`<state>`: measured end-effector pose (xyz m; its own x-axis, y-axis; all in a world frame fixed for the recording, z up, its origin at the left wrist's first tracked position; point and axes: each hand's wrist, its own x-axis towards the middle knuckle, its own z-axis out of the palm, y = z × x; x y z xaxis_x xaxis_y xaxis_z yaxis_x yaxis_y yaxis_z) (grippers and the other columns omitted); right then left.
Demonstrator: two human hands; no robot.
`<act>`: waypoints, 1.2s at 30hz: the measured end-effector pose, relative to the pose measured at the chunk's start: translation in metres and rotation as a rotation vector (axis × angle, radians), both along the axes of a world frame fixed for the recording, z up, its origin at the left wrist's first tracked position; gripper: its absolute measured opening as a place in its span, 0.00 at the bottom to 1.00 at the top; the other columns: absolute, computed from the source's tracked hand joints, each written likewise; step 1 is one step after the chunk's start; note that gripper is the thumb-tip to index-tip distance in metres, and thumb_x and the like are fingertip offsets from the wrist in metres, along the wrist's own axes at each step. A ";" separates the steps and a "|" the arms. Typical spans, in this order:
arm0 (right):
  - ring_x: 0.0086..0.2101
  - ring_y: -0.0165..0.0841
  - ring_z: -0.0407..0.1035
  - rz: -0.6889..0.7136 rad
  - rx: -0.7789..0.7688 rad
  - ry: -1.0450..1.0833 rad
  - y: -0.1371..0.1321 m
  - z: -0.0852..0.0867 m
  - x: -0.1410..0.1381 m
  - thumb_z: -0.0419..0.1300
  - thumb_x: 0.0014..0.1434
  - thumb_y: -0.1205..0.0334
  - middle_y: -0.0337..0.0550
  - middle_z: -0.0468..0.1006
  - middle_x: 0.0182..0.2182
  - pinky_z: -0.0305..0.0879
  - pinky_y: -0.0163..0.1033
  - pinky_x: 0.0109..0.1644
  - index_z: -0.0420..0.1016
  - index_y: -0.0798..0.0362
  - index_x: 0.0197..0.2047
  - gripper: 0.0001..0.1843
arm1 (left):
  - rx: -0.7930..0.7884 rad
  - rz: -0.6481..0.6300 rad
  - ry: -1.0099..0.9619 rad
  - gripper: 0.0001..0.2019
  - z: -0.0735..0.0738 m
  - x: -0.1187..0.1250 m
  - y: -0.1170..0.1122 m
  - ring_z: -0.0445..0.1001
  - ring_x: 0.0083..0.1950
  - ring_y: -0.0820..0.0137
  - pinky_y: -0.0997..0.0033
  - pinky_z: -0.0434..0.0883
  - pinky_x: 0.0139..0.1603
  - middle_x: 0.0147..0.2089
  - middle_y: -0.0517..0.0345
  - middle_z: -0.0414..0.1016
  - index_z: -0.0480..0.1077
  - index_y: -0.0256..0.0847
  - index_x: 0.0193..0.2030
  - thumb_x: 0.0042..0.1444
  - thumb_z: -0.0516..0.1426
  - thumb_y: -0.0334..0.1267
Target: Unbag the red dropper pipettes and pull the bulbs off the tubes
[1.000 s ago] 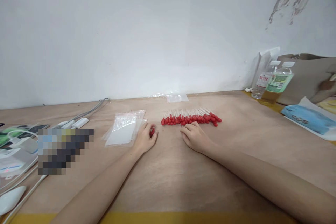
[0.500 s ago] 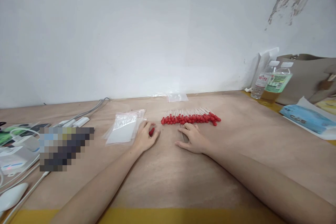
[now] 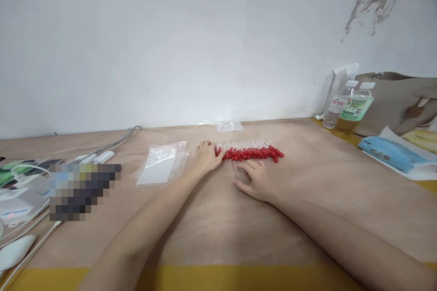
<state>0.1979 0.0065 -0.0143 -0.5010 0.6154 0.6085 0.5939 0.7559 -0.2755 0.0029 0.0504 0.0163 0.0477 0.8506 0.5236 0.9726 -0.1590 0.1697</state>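
Observation:
A row of thin white sticks with red tips [image 3: 254, 152] lies on the brown paper-covered table [image 3: 218, 227]. My left hand [image 3: 207, 158] rests at the row's left end, its fingers curled over the first red tips. Just in front of the row, my right hand [image 3: 255, 180] lies palm down with fingers stretched out. It presses on what looks like a small clear bag [image 3: 235, 172], of which only an edge shows. A stack of clear zip bags [image 3: 160, 167] lies left of my left hand.
Another clear bag [image 3: 228, 126] lies by the wall. Cables, a white plug [image 3: 99, 158] and devices crowd the left edge. Two plastic bottles [image 3: 348, 109], a grey bag [image 3: 399, 100] and a blue packet [image 3: 392, 153] stand at the right. Yellow tape runs along the near table edge.
My left hand moved from beside the zip bags, where a red tip showed under its fingers, up and right to the row's left end. My right hand stayed, its fingers spreading flat.

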 end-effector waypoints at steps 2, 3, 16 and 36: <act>0.35 0.34 0.65 -0.005 -0.001 0.003 0.000 0.000 0.000 0.56 0.52 0.54 0.43 0.71 0.33 0.52 0.40 0.41 0.67 0.54 0.43 0.17 | -0.003 0.036 -0.015 0.12 -0.002 0.004 0.007 0.63 0.44 0.58 0.58 0.60 0.44 0.36 0.49 0.67 0.65 0.39 0.25 0.52 0.53 0.45; 0.35 0.34 0.65 -0.003 -0.001 0.002 0.001 0.000 0.000 0.56 0.52 0.54 0.43 0.70 0.32 0.52 0.40 0.41 0.67 0.53 0.43 0.17 | 0.002 0.051 -0.026 0.11 -0.002 0.006 0.009 0.63 0.44 0.58 0.57 0.60 0.44 0.36 0.49 0.67 0.65 0.38 0.25 0.52 0.52 0.43; 0.52 0.43 0.55 -0.068 0.255 0.097 0.006 0.001 0.004 0.55 0.53 0.53 0.52 0.60 0.54 0.53 0.49 0.53 0.55 0.51 0.58 0.31 | 0.009 -0.376 -0.122 0.07 -0.006 -0.031 -0.073 0.63 0.47 0.68 0.65 0.61 0.49 0.43 0.56 0.66 0.64 0.41 0.37 0.59 0.47 0.39; 0.31 0.30 0.58 0.118 0.238 -0.104 0.002 -0.002 -0.006 0.48 0.61 0.60 0.40 0.69 0.24 0.48 0.40 0.44 0.73 0.53 0.34 0.13 | 0.051 -0.570 -0.028 0.12 -0.016 -0.012 -0.078 0.64 0.48 0.65 0.62 0.62 0.49 0.46 0.52 0.67 0.65 0.41 0.44 0.55 0.53 0.43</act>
<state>0.1922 0.0089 -0.0164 -0.6284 0.3951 0.6701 0.5135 0.8578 -0.0242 -0.0092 -0.0279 0.0005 0.4769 0.6681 0.5711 0.7261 -0.6656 0.1723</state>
